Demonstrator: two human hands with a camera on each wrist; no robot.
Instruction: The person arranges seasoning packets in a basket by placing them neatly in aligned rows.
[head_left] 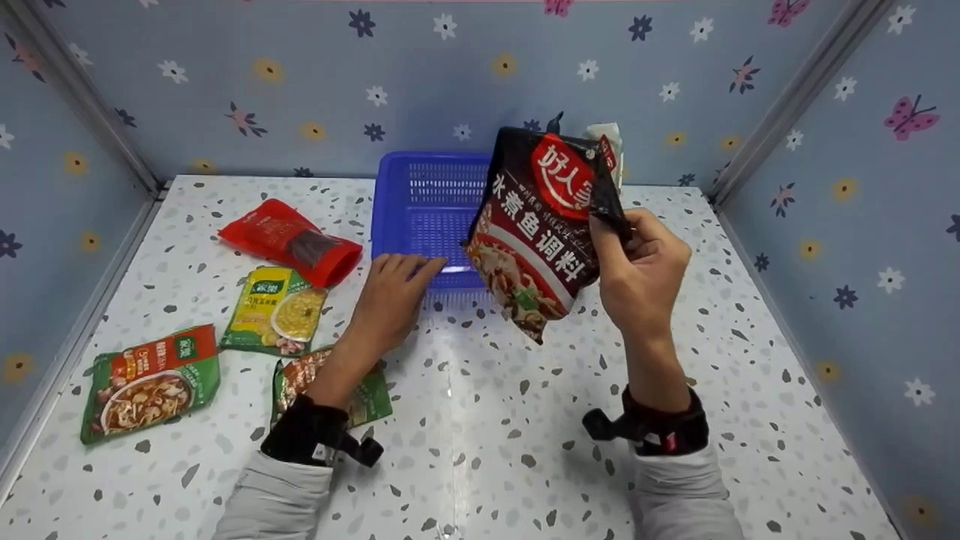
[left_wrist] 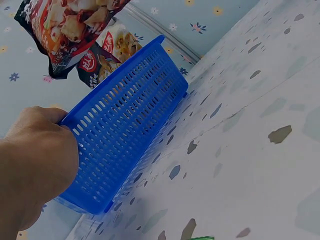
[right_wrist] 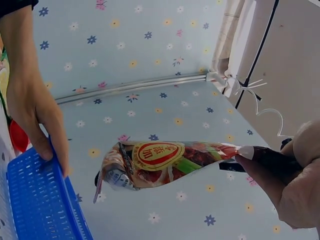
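My right hand (head_left: 646,274) pinches the top corner of a black and red seasoning packet (head_left: 536,232), thumb on its front. The packet hangs tilted above the right part of a blue plastic basket (head_left: 390,202), hiding much of it in the head view. In the right wrist view the packet (right_wrist: 165,162) appears edge-on. My left hand (head_left: 394,296) grips the near rim of the basket, seen from the side in the left wrist view (left_wrist: 130,120). A dark packet (left_wrist: 95,65) and a white packet (left_wrist: 120,40) stick up over the basket's rim.
Left of the basket lie a red pouch (head_left: 289,240), a yellow and green packet (head_left: 276,311) and a red and green packet (head_left: 154,382). Another green packet (head_left: 371,394) lies partly beneath my left forearm. Flowered panels (head_left: 465,75) enclose the speckled table (head_left: 510,450).
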